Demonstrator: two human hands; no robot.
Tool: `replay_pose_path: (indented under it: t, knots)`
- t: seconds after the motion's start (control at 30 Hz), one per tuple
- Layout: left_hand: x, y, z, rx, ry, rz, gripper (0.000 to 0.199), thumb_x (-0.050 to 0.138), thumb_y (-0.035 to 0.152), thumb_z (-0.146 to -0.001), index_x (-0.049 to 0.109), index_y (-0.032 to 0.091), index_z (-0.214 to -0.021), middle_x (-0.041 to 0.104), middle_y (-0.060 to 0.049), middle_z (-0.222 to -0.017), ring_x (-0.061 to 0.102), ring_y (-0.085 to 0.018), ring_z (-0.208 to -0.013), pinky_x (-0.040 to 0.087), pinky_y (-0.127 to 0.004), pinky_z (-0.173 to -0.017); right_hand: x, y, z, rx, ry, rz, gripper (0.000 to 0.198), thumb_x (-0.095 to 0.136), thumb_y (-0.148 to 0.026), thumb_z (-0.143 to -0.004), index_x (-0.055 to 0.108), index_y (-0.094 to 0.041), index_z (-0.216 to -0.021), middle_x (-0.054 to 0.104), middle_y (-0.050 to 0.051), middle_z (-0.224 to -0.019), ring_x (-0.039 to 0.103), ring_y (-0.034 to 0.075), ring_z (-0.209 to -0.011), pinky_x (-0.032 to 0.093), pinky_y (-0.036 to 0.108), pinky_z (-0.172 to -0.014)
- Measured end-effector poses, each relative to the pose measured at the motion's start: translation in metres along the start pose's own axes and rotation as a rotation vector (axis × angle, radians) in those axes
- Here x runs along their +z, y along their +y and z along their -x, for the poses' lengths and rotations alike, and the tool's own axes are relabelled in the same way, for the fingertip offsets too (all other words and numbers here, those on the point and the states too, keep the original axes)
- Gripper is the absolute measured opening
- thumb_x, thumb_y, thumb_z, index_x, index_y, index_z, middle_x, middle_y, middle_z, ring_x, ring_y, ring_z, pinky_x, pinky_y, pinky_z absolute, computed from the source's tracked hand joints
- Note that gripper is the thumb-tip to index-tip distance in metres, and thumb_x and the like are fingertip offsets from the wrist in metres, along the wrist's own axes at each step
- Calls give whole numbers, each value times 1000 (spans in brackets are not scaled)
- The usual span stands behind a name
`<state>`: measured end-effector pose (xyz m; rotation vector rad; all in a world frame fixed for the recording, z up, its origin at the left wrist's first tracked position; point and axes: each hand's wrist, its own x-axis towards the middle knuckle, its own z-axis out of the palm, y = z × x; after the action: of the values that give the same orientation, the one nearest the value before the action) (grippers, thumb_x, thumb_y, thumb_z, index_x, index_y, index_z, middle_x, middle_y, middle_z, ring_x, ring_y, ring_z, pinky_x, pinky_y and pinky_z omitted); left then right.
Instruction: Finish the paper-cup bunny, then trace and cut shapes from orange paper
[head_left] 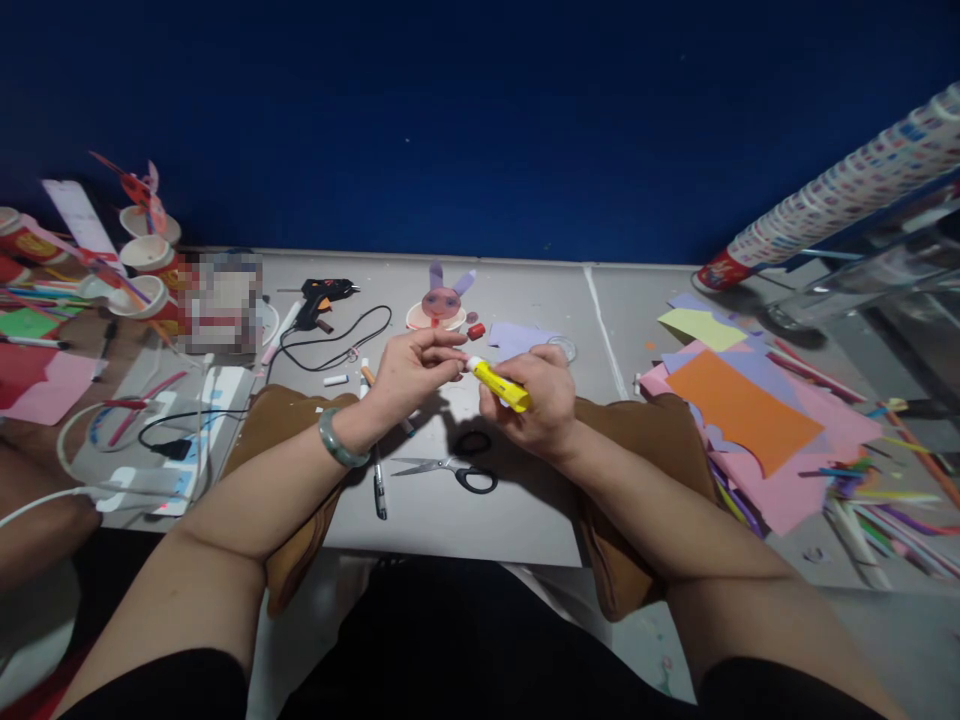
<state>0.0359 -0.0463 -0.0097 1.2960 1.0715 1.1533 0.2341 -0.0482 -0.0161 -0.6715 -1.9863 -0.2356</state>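
The right hand (540, 400) is wrapped around a yellow glue stick (501, 386), its white end pointing toward the left hand (409, 372); dark marks on the barrel are too small to read. The left hand's thumb and fingertips are drawn together right by that white end, and whether something small is pinched between them I cannot tell. Just beyond the hands sits a paper cup (415, 317) with a pink rabbit face (441, 303) and purple ears at its rim; a small red cap (477, 331) lies beside it. Nearer the person, black-handled scissors (450, 468) lie partly open on the surface (480, 530), next to a pen (380, 490). Farther left are a black glue gun (319, 300) and several red-and-white paper cups (154, 258), their lettering unreadable; the farthest of the near group has red and pink cutouts (142, 190) rising from it. To the right, orange paper (742, 410) tops coloured sheets, and beyond leans a long nested stack of patterned cups (847, 185), red at its lower end.
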Motion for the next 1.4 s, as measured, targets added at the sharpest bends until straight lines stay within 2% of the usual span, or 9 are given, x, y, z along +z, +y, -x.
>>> replay_pose_path:
  t: [0.1, 0.2, 0.37, 0.5, 0.7, 0.83, 1.07, 1.23, 1.4]
  knots:
    - [1, -1, 1, 56, 17, -36, 32, 84, 22, -73, 78, 13, -103, 83, -12, -92, 80, -22, -82, 65, -31, -75, 3, -1, 1, -14, -54, 1, 12, 65, -20, -93, 59, -23, -102, 75, -2, -76, 67, 15, -60, 46, 36, -73]
    - [2, -1, 2, 95, 28, -49, 29, 84, 21, -72, 79, 14, -100, 84, -10, -93, 81, -21, -85, 66, -30, -78, 4, 0, 0, -36, -41, 15, 9, 65, -19, -93, 61, -22, -101, 74, -1, -76, 68, 16, -64, 44, 36, -73]
    - [2, 2, 2, 36, 8, -15, 29, 84, 22, -72, 78, 15, -99, 84, -9, -87, 81, -21, -83, 67, -32, -80, 3, 4, -3, -33, 29, 88, 12, 65, -20, -93, 57, -22, -102, 73, -3, -76, 66, 16, -61, 44, 35, -72]
    - [1, 2, 0, 3, 12, 34, 31, 83, 20, -72, 77, 13, -101, 83, -9, -84, 80, -19, -77, 67, -32, -75, -1, 4, -3, -10, 84, 57, 16, 66, -21, -91, 56, -24, -104, 74, -3, -78, 65, 16, -60, 46, 37, -74]
    - [1, -1, 0, 54, 25, -34, 30, 83, 20, -71, 79, 14, -100, 84, -9, -90, 80, -19, -81, 65, -28, -75, 2, -1, 1, 4, -98, 45, 3, 61, -25, -95, 60, -23, -97, 74, -2, -75, 64, 15, -59, 45, 38, -74]
    - [1, 1, 1, 95, 28, -60, 27, 83, 20, -71, 80, 15, -97, 84, -10, -93, 81, -21, -84, 66, -31, -81, 4, 2, 1, -10, -61, 78, 1, 60, -24, -97, 60, -23, -98, 73, -2, -73, 65, 15, -60, 44, 38, -72]
    - [0, 3, 0, -15, -3, 43, 29, 84, 20, -71, 77, 14, -99, 83, -10, -87, 80, -22, -84, 66, -36, -79, -1, 4, 0, 9, 56, 17, 16, 66, -23, -93, 59, -25, -108, 75, -1, -81, 67, 17, -62, 45, 40, -75]
    - [-1, 6, -2, -86, -13, 98, 31, 86, 19, -69, 77, 14, -99, 83, -8, -85, 79, -19, -81, 65, -32, -76, 1, 1, 0, -60, -33, 27, 9, 62, -22, -96, 59, -24, -104, 74, -2, -77, 65, 16, -60, 45, 39, -75]
    - [-2, 4, -1, -89, -29, 110, 28, 82, 13, -70, 78, 14, -97, 83, -10, -93, 80, -22, -93, 64, -34, -87, 2, 3, -1, -119, -82, 90, 7, 62, -20, -97, 61, -19, -103, 72, 1, -76, 66, 18, -65, 42, 38, -76]
